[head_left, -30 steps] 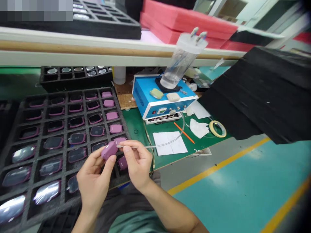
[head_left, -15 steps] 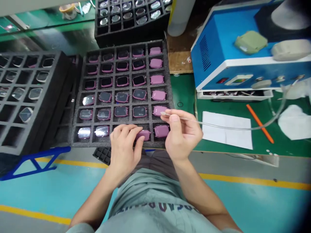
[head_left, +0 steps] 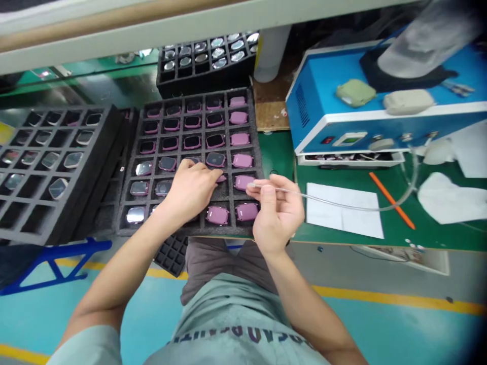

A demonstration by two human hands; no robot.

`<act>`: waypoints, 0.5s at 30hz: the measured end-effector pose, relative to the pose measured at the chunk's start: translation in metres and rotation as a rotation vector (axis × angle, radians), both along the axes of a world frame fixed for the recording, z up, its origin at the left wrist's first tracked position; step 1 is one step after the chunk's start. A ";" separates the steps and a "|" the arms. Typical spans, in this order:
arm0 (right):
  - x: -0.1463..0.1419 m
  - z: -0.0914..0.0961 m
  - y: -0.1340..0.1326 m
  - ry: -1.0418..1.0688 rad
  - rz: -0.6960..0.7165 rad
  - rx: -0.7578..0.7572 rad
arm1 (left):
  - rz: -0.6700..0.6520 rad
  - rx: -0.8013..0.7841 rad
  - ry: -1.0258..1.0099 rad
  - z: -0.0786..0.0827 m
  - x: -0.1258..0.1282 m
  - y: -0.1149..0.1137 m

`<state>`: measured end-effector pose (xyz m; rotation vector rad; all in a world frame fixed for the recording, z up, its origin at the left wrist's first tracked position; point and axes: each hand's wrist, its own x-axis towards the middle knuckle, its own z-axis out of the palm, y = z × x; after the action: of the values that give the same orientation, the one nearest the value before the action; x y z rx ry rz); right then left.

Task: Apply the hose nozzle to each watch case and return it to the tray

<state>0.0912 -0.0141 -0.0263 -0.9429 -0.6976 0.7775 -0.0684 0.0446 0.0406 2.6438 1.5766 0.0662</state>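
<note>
The right hand [head_left: 276, 215] pinched a thin clear tube [head_left: 335, 204] between thumb and forefinger, its tip just above a pink watch casing [head_left: 243, 182] in the far-right part of a black foam tray [head_left: 255, 167]. The left hand [head_left: 188, 190] lay nearby with its fingers loosely spread, their tips resting among the casings. The tube ran right over white paper [head_left: 342, 218] toward a blue machine [head_left: 319, 86] on a green mat [head_left: 277, 152].

From the right hand [head_left: 276, 215], the blue machine [head_left: 342, 121] blocks the way at 1 o'clock, and the compartmented foam tray [head_left: 198, 225] lies at 9 o'clock beneath the left hand [head_left: 188, 190]. A hand could pass at 3 o'clock above the paper sheet [head_left: 342, 223], though the clear tube [head_left: 335, 205] crosses there.
</note>
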 end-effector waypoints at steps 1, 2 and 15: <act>0.000 0.000 0.000 -0.003 0.003 -0.001 | 0.054 0.022 -0.090 -0.001 0.002 -0.001; 0.000 0.000 0.001 -0.012 0.011 0.002 | 0.119 0.028 -0.238 -0.003 0.003 -0.004; 0.000 -0.003 -0.002 -0.201 0.042 0.000 | 0.574 -0.090 -1.683 -0.047 0.040 -0.047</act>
<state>0.0907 -0.0164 -0.0296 -1.0178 -0.8950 0.7252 -0.0283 -0.0028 -0.0060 0.9877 1.2887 1.5801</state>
